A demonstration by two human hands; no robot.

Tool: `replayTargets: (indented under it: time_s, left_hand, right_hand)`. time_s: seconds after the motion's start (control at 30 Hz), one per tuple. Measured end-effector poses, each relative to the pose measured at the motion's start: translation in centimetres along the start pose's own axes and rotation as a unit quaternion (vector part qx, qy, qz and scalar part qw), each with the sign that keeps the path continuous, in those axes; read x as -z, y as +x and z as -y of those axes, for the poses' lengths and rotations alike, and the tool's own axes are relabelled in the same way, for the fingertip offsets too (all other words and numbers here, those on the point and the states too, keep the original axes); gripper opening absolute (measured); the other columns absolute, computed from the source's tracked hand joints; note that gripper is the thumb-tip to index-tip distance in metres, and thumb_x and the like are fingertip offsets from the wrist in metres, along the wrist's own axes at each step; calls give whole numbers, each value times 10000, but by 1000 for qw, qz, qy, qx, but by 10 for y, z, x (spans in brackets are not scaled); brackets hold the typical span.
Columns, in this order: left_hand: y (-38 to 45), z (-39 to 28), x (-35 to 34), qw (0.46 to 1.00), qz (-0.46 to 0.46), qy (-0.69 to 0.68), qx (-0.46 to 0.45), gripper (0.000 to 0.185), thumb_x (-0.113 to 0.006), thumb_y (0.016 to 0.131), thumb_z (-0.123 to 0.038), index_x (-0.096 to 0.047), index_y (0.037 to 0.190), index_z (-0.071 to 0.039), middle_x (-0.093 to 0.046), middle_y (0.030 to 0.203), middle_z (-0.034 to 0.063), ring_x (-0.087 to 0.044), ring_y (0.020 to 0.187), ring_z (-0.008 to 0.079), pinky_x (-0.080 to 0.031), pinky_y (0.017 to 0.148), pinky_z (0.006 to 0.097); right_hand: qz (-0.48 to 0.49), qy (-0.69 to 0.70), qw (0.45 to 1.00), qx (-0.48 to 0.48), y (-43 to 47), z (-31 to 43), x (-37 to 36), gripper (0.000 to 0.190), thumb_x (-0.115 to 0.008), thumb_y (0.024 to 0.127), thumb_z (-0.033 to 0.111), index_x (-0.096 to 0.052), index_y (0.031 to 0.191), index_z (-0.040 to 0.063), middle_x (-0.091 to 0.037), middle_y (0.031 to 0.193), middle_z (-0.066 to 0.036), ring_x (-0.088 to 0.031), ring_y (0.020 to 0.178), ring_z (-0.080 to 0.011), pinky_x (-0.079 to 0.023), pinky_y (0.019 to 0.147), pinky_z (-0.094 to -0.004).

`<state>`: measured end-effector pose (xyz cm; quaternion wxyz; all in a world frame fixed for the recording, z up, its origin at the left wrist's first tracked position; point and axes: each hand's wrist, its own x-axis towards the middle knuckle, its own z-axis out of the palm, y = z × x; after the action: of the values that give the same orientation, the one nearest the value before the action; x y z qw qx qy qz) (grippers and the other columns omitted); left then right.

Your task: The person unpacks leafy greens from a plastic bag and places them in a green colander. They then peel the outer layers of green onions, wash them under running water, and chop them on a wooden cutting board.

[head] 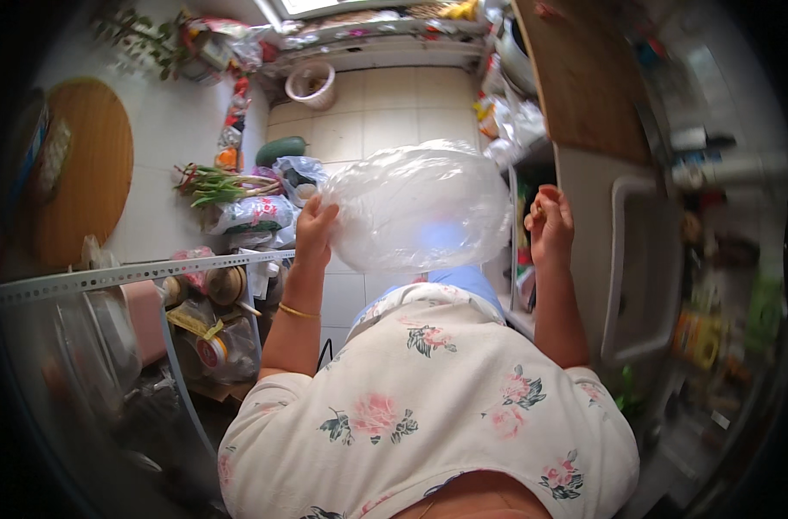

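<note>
In the head view my left hand point(316, 230) grips the left edge of a clear plastic bag point(420, 207), which is spread wide and looks filled out in front of my body. My right hand point(551, 224) is raised to the right of the bag, apart from it, with its fingers curled; whether something small lies between the fingertips cannot be told. Past my left hand lie a bunch of green onions point(228, 185), a dark green gourd or melon point(281, 150) and produce in plastic bags point(257, 214).
A white sink point(644, 272) and a wooden board point(588, 84) are on the right counter. A metal-edged shelf rack point(140, 269) stands at the left, beyond it a round wooden board point(85, 172). A waste basket point(311, 85) stands on the tiled floor ahead.
</note>
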<state>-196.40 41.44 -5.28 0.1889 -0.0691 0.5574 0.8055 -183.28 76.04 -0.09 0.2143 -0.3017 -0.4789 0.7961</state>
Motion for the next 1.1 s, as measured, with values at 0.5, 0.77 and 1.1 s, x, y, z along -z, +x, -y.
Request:
replayTargets:
  time_s: [0.5, 0.77, 1.1]
  left_hand:
    - [140, -54, 66, 935, -349, -67, -12, 269, -555, 789, 27, -559, 1047, -49, -599, 949, 26, -571, 818, 128, -478, 718, 262]
    - [199, -114, 63, 933, -335, -121, -51, 260, -556, 802, -19, -556, 1059, -56, -593, 947, 17, -565, 808, 109, -472, 697, 248]
    - [321, -114, 147, 769, -436, 458, -93, 425, -645, 777, -165, -493, 1117, 40, -589, 1008, 209, -584, 889, 316, -455, 794, 372]
  right_hand:
    - [327, -429, 766, 349, 359, -132, -382, 641, -632, 786, 127, -318, 1344, 111, -325, 1386, -157, -363, 1239, -315, -342, 993, -369]
    - [381, -273, 797, -381, 359, -175, -357, 507, -530, 870, 370, -406, 1293, 120, -486, 1247, -106, -498, 1111, -238, -427, 890, -403]
    - [306, -562, 730, 239, 427, -163, -430, 148, -570, 790, 134, -589, 926, 78, -620, 852, -105, -612, 762, -246, -477, 666, -356]
